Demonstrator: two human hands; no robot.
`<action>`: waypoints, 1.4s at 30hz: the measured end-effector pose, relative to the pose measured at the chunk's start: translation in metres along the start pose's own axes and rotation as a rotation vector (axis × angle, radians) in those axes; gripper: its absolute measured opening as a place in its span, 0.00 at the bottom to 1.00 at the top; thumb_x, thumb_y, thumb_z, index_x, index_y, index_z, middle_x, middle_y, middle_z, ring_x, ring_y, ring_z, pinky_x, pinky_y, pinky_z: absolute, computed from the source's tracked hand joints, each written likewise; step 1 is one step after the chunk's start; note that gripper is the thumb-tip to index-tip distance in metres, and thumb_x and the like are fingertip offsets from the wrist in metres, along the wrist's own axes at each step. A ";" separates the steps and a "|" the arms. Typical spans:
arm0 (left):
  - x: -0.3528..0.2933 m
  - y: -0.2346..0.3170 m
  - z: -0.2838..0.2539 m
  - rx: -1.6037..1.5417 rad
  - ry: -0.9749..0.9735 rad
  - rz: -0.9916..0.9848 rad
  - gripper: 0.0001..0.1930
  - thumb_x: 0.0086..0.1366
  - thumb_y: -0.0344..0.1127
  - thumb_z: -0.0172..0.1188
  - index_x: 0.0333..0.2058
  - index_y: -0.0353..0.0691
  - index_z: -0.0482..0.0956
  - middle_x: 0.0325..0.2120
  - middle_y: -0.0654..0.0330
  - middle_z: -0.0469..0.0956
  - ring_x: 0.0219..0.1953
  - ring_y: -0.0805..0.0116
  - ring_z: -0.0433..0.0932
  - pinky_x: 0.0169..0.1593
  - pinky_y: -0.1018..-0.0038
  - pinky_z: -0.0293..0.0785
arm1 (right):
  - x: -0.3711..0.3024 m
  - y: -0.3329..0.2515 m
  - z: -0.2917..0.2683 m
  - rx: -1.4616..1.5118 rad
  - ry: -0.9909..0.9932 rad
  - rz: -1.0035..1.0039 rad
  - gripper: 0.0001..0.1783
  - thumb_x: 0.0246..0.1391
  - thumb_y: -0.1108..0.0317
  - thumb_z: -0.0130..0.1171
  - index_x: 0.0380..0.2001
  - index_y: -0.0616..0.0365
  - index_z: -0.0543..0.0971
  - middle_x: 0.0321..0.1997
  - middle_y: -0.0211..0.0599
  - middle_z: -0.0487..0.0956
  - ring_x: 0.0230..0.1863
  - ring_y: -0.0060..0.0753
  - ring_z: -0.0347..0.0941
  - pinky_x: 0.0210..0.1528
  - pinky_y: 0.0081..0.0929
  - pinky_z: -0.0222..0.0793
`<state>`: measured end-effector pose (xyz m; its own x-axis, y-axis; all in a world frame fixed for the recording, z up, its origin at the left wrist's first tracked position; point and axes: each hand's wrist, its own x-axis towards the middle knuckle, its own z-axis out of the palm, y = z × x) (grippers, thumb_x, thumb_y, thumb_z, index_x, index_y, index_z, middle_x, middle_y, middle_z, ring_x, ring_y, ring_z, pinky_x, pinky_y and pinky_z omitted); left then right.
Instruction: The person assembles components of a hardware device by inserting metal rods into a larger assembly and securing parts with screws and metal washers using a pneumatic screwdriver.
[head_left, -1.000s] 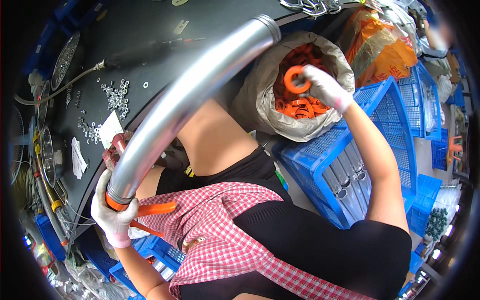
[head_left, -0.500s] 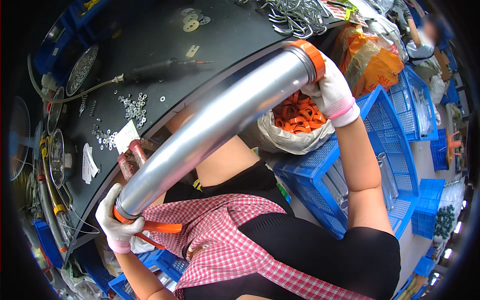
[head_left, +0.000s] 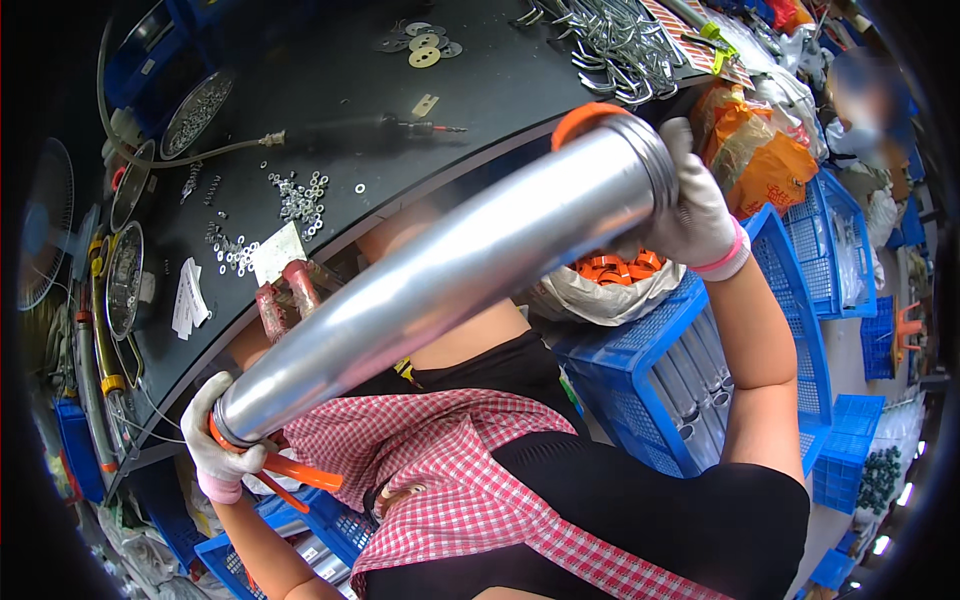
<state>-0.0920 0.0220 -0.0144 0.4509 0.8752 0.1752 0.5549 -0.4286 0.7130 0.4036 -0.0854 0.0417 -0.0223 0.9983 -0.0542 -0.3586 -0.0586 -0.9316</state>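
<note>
A silver metal tube [head_left: 430, 275] slants across my lap, its ribbed, threaded end [head_left: 650, 165] up at the right. My left hand [head_left: 218, 440] is closed around its lower end, beside an orange collar and an orange lever handle [head_left: 305, 472]. At the upper end, my right hand [head_left: 705, 215] wraps the tube from the right and below; some of its fingers are hidden behind the metal. An orange ring cap [head_left: 588, 120] shows tilted above the threaded end, off the threads; what supports it is hidden. White gloves with pink cuffs cover both hands.
Beyond the tube lies a dark workbench [head_left: 330, 100] with nuts [head_left: 300, 200], metal discs [head_left: 425, 55], a power screwdriver [head_left: 420, 127] and a pile of metal hooks [head_left: 620, 50]. A sack of orange rings [head_left: 610, 300] and a blue crate of tubes [head_left: 640, 375] stand at my right.
The orange ring cap has come off the threaded end and tilted up to the left. My right hand has shifted slightly right and down. My left hand still grips the lower end.
</note>
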 end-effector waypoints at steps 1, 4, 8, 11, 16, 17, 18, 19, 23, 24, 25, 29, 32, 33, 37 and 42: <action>-0.003 -0.006 -0.006 0.085 -0.046 0.025 0.47 0.34 0.59 0.69 0.47 0.26 0.69 0.37 0.56 0.74 0.41 0.67 0.75 0.48 0.72 0.70 | 0.004 0.003 -0.010 -0.029 0.002 0.012 0.38 0.55 0.36 0.44 0.58 0.54 0.63 0.47 0.35 0.74 0.45 0.30 0.73 0.37 0.28 0.72; -0.009 -0.009 -0.013 0.091 -0.026 0.012 0.47 0.33 0.60 0.68 0.46 0.27 0.70 0.36 0.56 0.74 0.39 0.67 0.75 0.47 0.71 0.70 | 0.010 -0.001 -0.003 0.159 -0.156 -0.112 0.37 0.54 0.48 0.56 0.61 0.54 0.60 0.53 0.37 0.71 0.54 0.33 0.68 0.52 0.34 0.67; -0.014 -0.003 -0.021 0.134 0.004 -0.002 0.40 0.25 0.48 0.66 0.41 0.30 0.74 0.31 0.55 0.76 0.34 0.65 0.78 0.44 0.72 0.72 | 0.014 -0.023 -0.011 -0.585 -0.368 -0.080 0.41 0.45 0.66 0.62 0.61 0.59 0.55 0.56 0.39 0.66 0.59 0.30 0.62 0.61 0.34 0.57; -0.018 -0.003 -0.029 0.091 -0.036 -0.061 0.43 0.28 0.57 0.67 0.42 0.29 0.73 0.33 0.56 0.76 0.36 0.66 0.76 0.45 0.72 0.71 | 0.008 -0.015 0.000 -0.467 -0.389 -0.209 0.42 0.43 0.60 0.69 0.57 0.62 0.59 0.55 0.39 0.64 0.58 0.29 0.60 0.60 0.32 0.56; -0.014 -0.003 -0.033 -0.035 -0.105 -0.124 0.42 0.27 0.58 0.67 0.38 0.30 0.73 0.30 0.56 0.76 0.34 0.67 0.77 0.42 0.73 0.72 | 0.010 -0.012 0.008 -0.983 -0.360 -0.959 0.31 0.43 0.67 0.68 0.51 0.56 0.67 0.54 0.48 0.67 0.52 0.44 0.69 0.52 0.35 0.67; -0.012 -0.005 -0.034 -0.064 -0.131 -0.130 0.42 0.25 0.58 0.67 0.37 0.30 0.74 0.29 0.57 0.76 0.33 0.68 0.77 0.41 0.73 0.72 | 0.007 -0.015 0.011 -1.039 -0.331 -0.996 0.24 0.42 0.72 0.65 0.45 0.59 0.72 0.52 0.52 0.70 0.50 0.51 0.70 0.51 0.37 0.68; -0.010 -0.007 -0.034 -0.067 -0.129 -0.130 0.42 0.25 0.58 0.67 0.37 0.30 0.74 0.29 0.57 0.76 0.33 0.68 0.77 0.41 0.73 0.72 | -0.006 -0.025 0.010 -1.032 -0.293 -0.633 0.17 0.42 0.73 0.63 0.39 0.57 0.73 0.47 0.54 0.72 0.45 0.56 0.72 0.45 0.39 0.73; -0.008 -0.008 -0.034 -0.139 -0.198 -0.170 0.42 0.24 0.57 0.68 0.37 0.29 0.74 0.29 0.58 0.76 0.33 0.69 0.77 0.41 0.74 0.72 | 0.001 -0.030 0.014 -1.131 -0.434 -0.976 0.15 0.42 0.72 0.62 0.36 0.55 0.74 0.44 0.55 0.73 0.42 0.58 0.73 0.39 0.40 0.75; -0.003 -0.002 -0.031 -0.356 -0.317 -0.304 0.45 0.20 0.56 0.75 0.37 0.28 0.75 0.30 0.59 0.77 0.33 0.71 0.76 0.42 0.75 0.72 | 0.004 -0.043 0.018 -1.208 -0.617 -1.203 0.14 0.42 0.69 0.61 0.35 0.48 0.74 0.40 0.57 0.73 0.33 0.61 0.74 0.26 0.41 0.77; -0.002 -0.001 -0.031 -0.437 -0.367 -0.354 0.46 0.20 0.56 0.77 0.37 0.27 0.75 0.30 0.59 0.77 0.34 0.71 0.76 0.42 0.76 0.72 | -0.001 -0.046 0.020 -1.179 -0.595 -0.989 0.16 0.42 0.68 0.62 0.38 0.46 0.74 0.42 0.56 0.72 0.34 0.60 0.74 0.28 0.41 0.78; 0.003 0.000 -0.030 -0.434 -0.374 -0.349 0.46 0.20 0.56 0.77 0.37 0.27 0.75 0.30 0.59 0.77 0.34 0.71 0.76 0.42 0.76 0.72 | 0.023 -0.033 0.010 -1.171 -0.698 -1.685 0.18 0.42 0.64 0.61 0.40 0.47 0.74 0.42 0.50 0.72 0.33 0.57 0.74 0.25 0.36 0.77; 0.001 -0.003 -0.026 -0.518 -0.438 -0.423 0.47 0.20 0.56 0.78 0.39 0.27 0.75 0.32 0.58 0.77 0.36 0.71 0.76 0.44 0.76 0.71 | 0.001 -0.059 0.033 -1.398 -0.640 -0.988 0.17 0.43 0.57 0.59 0.37 0.52 0.74 0.28 0.43 0.74 0.25 0.48 0.75 0.21 0.30 0.71; 0.001 -0.008 -0.021 -0.536 -0.452 -0.433 0.48 0.20 0.56 0.78 0.40 0.26 0.75 0.34 0.57 0.78 0.37 0.70 0.76 0.45 0.75 0.71 | -0.003 -0.068 0.040 -1.505 -0.520 -0.378 0.19 0.39 0.59 0.62 0.35 0.57 0.74 0.23 0.42 0.74 0.21 0.46 0.74 0.23 0.35 0.70; 0.000 -0.010 -0.020 -0.541 -0.447 -0.434 0.48 0.21 0.56 0.78 0.41 0.26 0.75 0.34 0.57 0.78 0.37 0.70 0.76 0.45 0.75 0.71 | -0.002 -0.064 0.032 -1.476 -0.585 -0.524 0.22 0.36 0.61 0.65 0.38 0.58 0.74 0.30 0.45 0.75 0.24 0.48 0.74 0.27 0.36 0.72; 0.001 -0.013 -0.015 -0.555 -0.417 -0.420 0.46 0.23 0.55 0.76 0.41 0.27 0.75 0.35 0.57 0.77 0.37 0.71 0.77 0.45 0.75 0.71 | -0.002 -0.037 0.021 -1.357 -0.421 -0.703 0.43 0.31 0.57 0.72 0.53 0.60 0.68 0.49 0.52 0.70 0.47 0.54 0.71 0.49 0.38 0.69; -0.001 -0.014 -0.010 -0.439 -0.363 -0.417 0.38 0.24 0.47 0.69 0.39 0.29 0.76 0.33 0.60 0.77 0.36 0.73 0.76 0.44 0.76 0.72 | -0.011 -0.025 0.045 -1.170 -0.071 0.005 0.44 0.40 0.61 0.68 0.60 0.59 0.59 0.47 0.44 0.70 0.51 0.37 0.69 0.55 0.31 0.64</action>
<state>-0.1071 0.0293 -0.0179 0.5090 0.7841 -0.3550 0.4330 0.1232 0.8930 0.3709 -0.0953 0.0819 -0.0870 0.9935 -0.0728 0.7178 0.0118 -0.6961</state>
